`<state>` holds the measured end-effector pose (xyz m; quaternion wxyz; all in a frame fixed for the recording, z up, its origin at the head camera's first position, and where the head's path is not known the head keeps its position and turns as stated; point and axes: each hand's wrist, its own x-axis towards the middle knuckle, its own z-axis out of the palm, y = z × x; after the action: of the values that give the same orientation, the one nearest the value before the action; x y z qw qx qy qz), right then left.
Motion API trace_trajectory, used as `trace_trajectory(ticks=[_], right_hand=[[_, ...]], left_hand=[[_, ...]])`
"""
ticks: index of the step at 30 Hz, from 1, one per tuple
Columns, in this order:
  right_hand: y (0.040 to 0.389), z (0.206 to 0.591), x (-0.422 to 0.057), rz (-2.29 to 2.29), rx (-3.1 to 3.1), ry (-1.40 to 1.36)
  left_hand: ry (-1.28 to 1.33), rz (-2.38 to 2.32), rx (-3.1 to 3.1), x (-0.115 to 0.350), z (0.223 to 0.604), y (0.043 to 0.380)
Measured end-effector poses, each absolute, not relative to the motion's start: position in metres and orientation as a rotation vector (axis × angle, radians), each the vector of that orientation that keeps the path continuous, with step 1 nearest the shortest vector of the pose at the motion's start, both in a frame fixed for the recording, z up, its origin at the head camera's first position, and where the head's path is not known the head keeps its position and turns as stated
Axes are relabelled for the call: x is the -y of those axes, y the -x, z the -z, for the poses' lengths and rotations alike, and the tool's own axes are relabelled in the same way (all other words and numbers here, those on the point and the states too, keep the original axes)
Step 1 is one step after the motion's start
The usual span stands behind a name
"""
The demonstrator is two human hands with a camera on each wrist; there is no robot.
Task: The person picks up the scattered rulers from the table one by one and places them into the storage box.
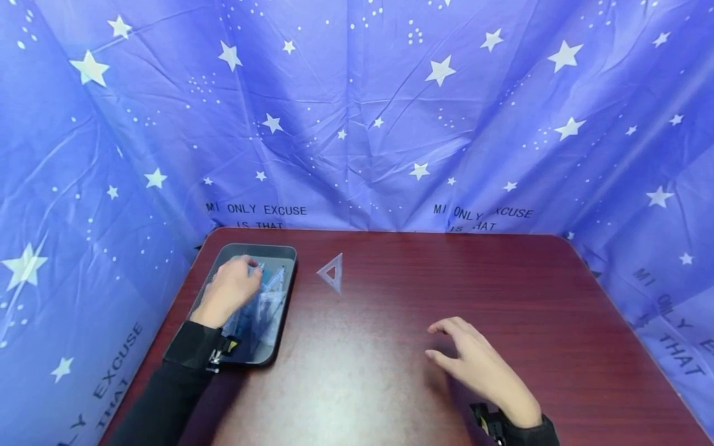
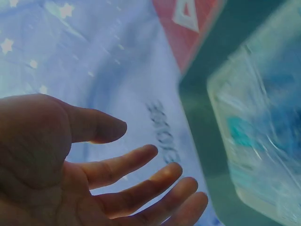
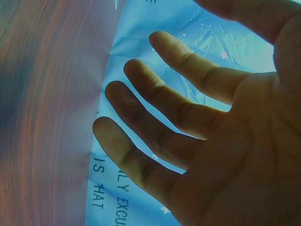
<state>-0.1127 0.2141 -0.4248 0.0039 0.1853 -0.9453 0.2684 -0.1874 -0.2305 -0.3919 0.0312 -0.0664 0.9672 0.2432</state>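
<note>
My left hand [image 1: 233,286] hovers above a dark grey tray [image 1: 286,250] on the left of the table. In the left wrist view its fingers [image 2: 136,188] are loosely bent and spread, with nothing between them and the thumb. Inside the tray lie clear plastic packaging [image 1: 269,310] and a bluish transparent ruler-like piece [image 1: 273,280], partly hidden by the hand. A clear triangular set square [image 1: 337,272] lies on the table right of the tray. Over the right part of the table, my right hand [image 1: 480,359] holds nothing, its fingers [image 3: 176,110] apart and slightly bent.
The reddish-brown wooden table [image 1: 446,272] has rounded far corners. A blue-purple curtain [image 1: 357,111] with white stars and printed lettering hangs behind it and along both sides. Black straps with small cameras sit on both wrists.
</note>
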Motion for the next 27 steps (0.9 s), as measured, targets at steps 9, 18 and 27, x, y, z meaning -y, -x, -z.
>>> trace_trajectory(ticks=[9,18,27], right_hand=[[0.129,0.415,-0.2,-0.787,2.966,-0.684],[0.158,0.399,-0.163,-0.738,2.934,-0.86],[0.198,0.395,-0.106,-0.673,2.97,-1.006]], left_hand=[[0.084,-0.8,-3.049,0.19,0.375,0.164],[0.005,-0.964,-3.062,0.165,0.374,0.14],[0.044,-1.086,-3.067,0.156,0.381,0.118]])
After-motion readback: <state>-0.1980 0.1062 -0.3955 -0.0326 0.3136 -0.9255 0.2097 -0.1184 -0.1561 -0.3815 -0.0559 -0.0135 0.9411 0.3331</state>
